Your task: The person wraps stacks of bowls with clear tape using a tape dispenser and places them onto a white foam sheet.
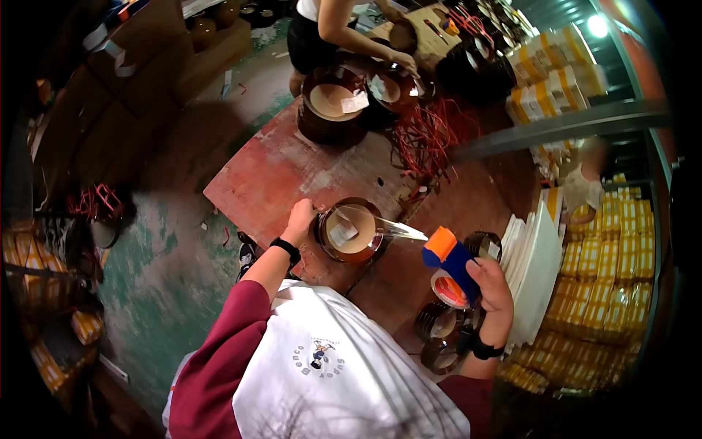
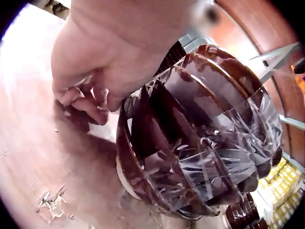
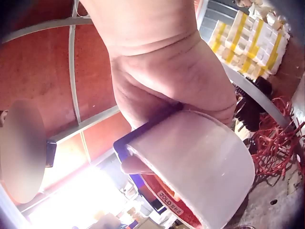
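A stack of glossy brown bowls [image 1: 369, 247], its top bowl pale inside with a white paper in it, stands in front of the person. Clear tape wraps the ribbed sides of the stack [image 2: 205, 119] in the left wrist view. At its left rim, the left hand [image 1: 300, 222] grips the edge with curled fingers [image 2: 83, 107]. Out to the right, the right hand [image 1: 491, 285] holds a blue and orange tape dispenser [image 1: 459, 267] by its body. A taut strip of clear tape [image 1: 406, 232] runs from the dispenser to the stack. The wide tape roll [image 3: 200, 162] fills the right wrist view.
Beneath the stack lies a worn red board [image 1: 263, 168]. Another person's arm [image 1: 365, 45] reaches over bowl stacks [image 1: 333, 132] at the far side. Tangled red straps [image 1: 431, 139] lie nearby. More bowls [image 1: 439, 322], white sheets [image 1: 537, 271] and yellow-banded packages [image 1: 610, 293] stand at right.
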